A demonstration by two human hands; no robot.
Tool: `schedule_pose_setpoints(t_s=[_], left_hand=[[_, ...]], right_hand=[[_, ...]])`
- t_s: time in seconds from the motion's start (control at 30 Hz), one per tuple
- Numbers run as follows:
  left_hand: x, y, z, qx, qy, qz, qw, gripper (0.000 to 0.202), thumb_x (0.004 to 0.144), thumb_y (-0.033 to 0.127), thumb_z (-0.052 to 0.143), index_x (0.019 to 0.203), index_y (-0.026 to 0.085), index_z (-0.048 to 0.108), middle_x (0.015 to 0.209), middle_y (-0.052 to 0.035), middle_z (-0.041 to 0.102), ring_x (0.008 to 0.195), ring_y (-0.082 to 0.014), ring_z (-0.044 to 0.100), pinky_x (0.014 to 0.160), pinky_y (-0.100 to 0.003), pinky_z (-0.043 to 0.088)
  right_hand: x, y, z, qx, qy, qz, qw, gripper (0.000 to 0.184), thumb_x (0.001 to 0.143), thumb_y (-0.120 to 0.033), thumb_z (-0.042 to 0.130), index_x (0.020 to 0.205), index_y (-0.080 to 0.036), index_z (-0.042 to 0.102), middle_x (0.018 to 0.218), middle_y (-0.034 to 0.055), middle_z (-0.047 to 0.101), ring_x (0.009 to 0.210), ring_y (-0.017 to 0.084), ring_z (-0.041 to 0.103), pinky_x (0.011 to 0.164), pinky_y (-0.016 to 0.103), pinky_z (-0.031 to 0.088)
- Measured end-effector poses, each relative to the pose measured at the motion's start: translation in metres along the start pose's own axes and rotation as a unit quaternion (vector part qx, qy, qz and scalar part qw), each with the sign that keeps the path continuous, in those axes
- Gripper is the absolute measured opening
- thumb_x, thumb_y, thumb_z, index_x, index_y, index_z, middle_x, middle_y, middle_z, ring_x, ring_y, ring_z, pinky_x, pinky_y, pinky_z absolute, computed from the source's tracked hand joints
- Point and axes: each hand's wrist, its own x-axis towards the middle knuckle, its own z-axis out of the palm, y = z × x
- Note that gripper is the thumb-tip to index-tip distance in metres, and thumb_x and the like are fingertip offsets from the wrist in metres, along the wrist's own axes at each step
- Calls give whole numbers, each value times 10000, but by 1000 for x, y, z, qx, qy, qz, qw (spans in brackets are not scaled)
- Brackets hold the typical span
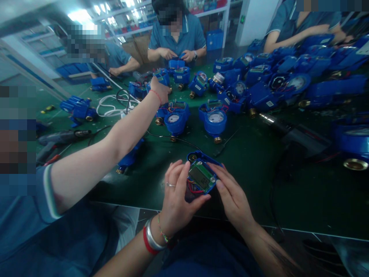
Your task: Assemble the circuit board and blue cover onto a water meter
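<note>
Between my two hands, near the table's front edge, is a blue water meter point(201, 177) with its electronics showing: a green circuit board, a small grey display and red and yellow wires. My left hand point(179, 192) closes on its left side, thumb along the lower edge and fingers over the top. From the right, my right hand point(232, 192) grips the casing's edge, fingers along the upper side. Beyond my hands stand two more blue water meters, one on the left point(175, 119) and one on the right point(214, 120), with round white dials and brass fittings.
A co-worker's arm point(115, 144) reaches across from the left to the meters. A heat gun point(296, 134) lies at right, a power tool point(62, 138) at left. Many blue meters point(262, 92) are heaped at back right. White cable point(108, 105) coils at left. Other people sit opposite.
</note>
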Motion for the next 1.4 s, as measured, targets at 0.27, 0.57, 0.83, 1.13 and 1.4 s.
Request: schedule_pose_setpoints(t_s=[0.27,0.57,0.83,1.13,1.4], left_hand=[[-1,0,1,1,0,-2,1000,853,691,406,753,1375,122,328,1228,-149,463,1244,-313,378,1066,-527,316],[0,0,3,-1,12,2,1000,868,684,424,754,1370,107,327,1237,-160,453,1231,-311,395,1072,-527,309],[0,-1,3,-7,22,5,1000,877,678,432,758,1374,120,326,1237,-157,455,1227,-314,395,1063,-535,313],[0,0,3,-3,29,7,1000,862,687,432,749,1382,151,323,1222,-147,467,1218,-323,408,1043,-540,338],[-1,-2,5,1,27,9,1000,862,686,429,752,1378,139,327,1222,-149,465,1222,-322,401,1048,-536,332]], right_hand=[[1,1,1,0,-1,3,1000,403,949,-214,387,1337,-308,443,1362,-24,478,1275,143,403,1158,406,175],[0,-1,1,-2,3,7,1000,405,950,-213,382,1337,-316,440,1363,-30,476,1279,142,398,1158,398,173],[0,1,2,-4,5,13,1000,399,950,-221,380,1332,-314,447,1364,-20,477,1279,157,401,1152,431,183],[0,2,3,1,9,9,1000,402,945,-229,379,1333,-307,448,1364,4,480,1275,189,411,1144,495,179],[0,2,3,-4,7,10,1000,421,942,-213,386,1344,-330,429,1379,-19,464,1292,169,391,1155,453,171]])
